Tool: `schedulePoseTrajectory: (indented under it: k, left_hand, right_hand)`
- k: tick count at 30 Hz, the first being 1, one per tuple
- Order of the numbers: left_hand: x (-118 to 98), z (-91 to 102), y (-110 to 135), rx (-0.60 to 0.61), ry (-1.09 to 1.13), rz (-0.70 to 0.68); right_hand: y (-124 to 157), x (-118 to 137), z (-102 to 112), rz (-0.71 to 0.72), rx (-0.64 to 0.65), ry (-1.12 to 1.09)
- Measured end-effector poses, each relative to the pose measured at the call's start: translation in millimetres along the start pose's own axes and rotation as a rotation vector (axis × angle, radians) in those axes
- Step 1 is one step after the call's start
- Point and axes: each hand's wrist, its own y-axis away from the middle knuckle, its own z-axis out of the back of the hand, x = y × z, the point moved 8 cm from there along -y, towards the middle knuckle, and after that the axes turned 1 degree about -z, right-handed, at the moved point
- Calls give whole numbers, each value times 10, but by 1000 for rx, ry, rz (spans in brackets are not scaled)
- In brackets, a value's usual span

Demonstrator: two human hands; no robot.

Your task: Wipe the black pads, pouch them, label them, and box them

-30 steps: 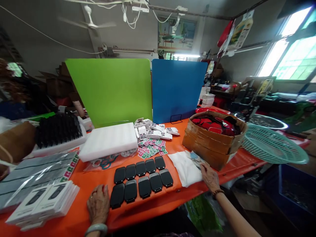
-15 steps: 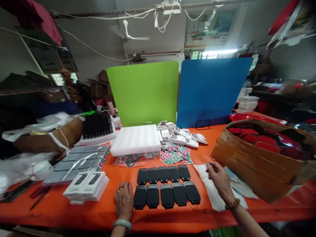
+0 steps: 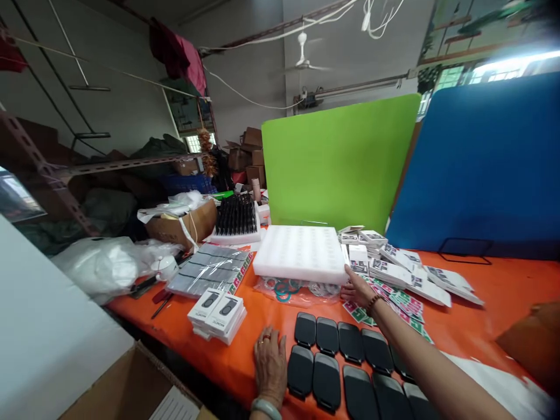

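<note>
My left hand (image 3: 270, 363) lies flat on the orange tabletop, fingers stretched, beside rows of black oval-cornered flat pieces (image 3: 326, 382). My right hand (image 3: 356, 290) reaches across to the right front corner of a white foam block (image 3: 301, 251). Its fingers are extended against that corner; a firm grip is not visible. Under the foam's front edge lies a clear plastic bag with teal and white rings (image 3: 283, 290). Pink and green printed cards (image 3: 406, 300) are spread beside the right wrist. My right forearm covers some of the black pieces.
White printed boxes (image 3: 394, 271) are piled behind the cards. More white boxes (image 3: 219, 315) are stacked left. A wrapped grey pack (image 3: 210, 268) and a foam tray of black parts (image 3: 237, 216) stand farther back. Green (image 3: 336, 166) and blue (image 3: 485, 169) panels rise behind. An opened carton (image 3: 131, 385) is front left.
The view has turned left. My right hand has moved from over the white sheet at right to the foam block's corner. My left hand still rests beside the black pieces.
</note>
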Motion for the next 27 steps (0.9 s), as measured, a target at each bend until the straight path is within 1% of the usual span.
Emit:
schedulePoseTrajectory:
  k: [3,6,10,13,17,21,23,27]
  left_hand:
    - [-28,42,4,-3,5,-1]
    - [-50,69,-3,-33,0,-21]
    - [-68,83,-16,-87,-1,-57]
    - [-68,69,-24,-68,-7,-53]
    - [-78,41,-36,-11,-11,-41]
    - [-99,38,-57,16,-9,-37]
    - [-112,61,-64,9,-8,-37]
    - [-138,99,-78,-10,-9,-50]
  right_hand:
    - [-83,-122,-46,-197,19,-87]
    - [-101,-131,-67,-295,43,-178]
    - [-55,34,-142,-330,135,-325]
    - [38,227,-119,-310,187,-425]
    - [217,423,85,-240,211,-525]
    - [431,607,370,-23,226,-598]
    - [541,626,534,35,187,-624]
    - [750,549,871,46,101,-780]
